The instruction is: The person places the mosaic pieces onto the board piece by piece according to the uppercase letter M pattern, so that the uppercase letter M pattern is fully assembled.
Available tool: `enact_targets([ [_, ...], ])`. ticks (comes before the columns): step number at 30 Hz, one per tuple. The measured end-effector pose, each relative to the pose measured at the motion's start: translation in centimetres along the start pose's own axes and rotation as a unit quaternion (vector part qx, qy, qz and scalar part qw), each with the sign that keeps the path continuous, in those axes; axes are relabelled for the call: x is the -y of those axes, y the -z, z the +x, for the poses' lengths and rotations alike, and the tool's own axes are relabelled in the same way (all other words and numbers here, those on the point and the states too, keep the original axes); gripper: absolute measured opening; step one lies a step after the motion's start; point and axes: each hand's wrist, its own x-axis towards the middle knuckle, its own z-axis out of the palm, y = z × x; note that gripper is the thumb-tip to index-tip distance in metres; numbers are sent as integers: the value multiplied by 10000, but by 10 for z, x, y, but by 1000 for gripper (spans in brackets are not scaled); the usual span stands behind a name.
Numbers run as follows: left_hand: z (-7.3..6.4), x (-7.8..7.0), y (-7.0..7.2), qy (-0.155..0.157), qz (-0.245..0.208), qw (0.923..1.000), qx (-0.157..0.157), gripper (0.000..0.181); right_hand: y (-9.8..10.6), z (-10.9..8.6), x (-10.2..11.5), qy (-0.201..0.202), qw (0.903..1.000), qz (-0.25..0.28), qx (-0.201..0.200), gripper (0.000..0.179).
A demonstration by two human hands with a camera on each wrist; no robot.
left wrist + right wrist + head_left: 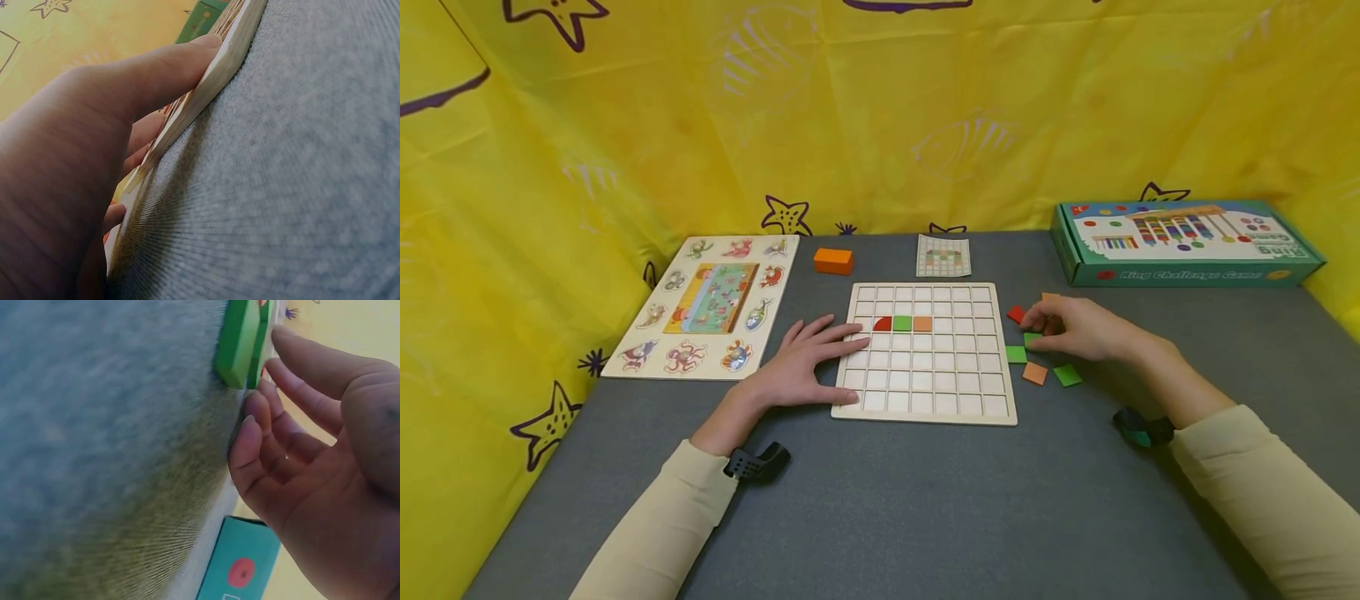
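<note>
A pale wooden grid board (934, 419) lies flat on the table. In one of its upper rows sit a red quarter-round tile (883, 323), a green tile (902, 323) and an orange tile (922, 323), side by side. My left hand (801, 365) rests at the board's left edge, fingers spread, fingertips and thumb on the rim. Right of the board, my right hand (1086, 329) is low over loose tiles, thumb and forefinger apart beside a green tile (1032, 341). Another red tile (1016, 314) lies by its fingertips. The right wrist view shows a green tile (240, 347) close to the fingertips.
More loose tiles lie nearby, including a green one (1067, 376) and an orange one (1034, 373). Behind the board are a pattern card (943, 256) and an orange block (833, 261). A sea-animal puzzle board (700, 308) lies left; a green game box (1187, 246) stands back right.
</note>
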Motion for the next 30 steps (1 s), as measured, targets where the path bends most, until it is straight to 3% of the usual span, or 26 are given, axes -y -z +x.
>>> enact_targets([
  [6,0,-1,1,4,4,10000,-6,82,0,-1,0,-72,9999,-31,130,19],
  [18,0,-2,1,19,-24,10000,-12,82,1,-1,0,52,9998,-200,12,17],
  [30,0,-1,0,-5,11,10000,3,82,4,7,13,125,9997,96,-166,16],
])
